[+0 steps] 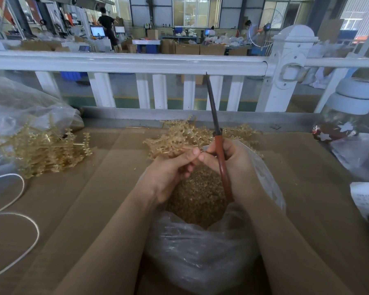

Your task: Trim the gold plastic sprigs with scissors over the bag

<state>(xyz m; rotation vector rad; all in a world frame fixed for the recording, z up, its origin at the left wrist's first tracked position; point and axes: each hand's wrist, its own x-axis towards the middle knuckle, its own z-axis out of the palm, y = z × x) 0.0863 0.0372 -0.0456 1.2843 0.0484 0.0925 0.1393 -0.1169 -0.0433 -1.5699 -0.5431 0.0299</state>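
Red-handled scissors [218, 145] gripped upright in right hand [234, 167], left hand [170, 169] fingertips seemingly pinching sth tiny above bag [200, 262].

A white railing [136, 62] with square balusters runs across the view, ending at a capped white post [290, 67] on its right. On the near side of the railing lies a brown cardboard-covered table [90, 201]. Beyond the railing a grey floor [124, 86] with a green strip stretches to a factory hall, where cardboard boxes [192, 48], lit computer monitors [97, 31] and what may be packing benches stand. Above these, behind the railing, large windows [197, 10] let in daylight. A person in black [107, 24] stands far back.
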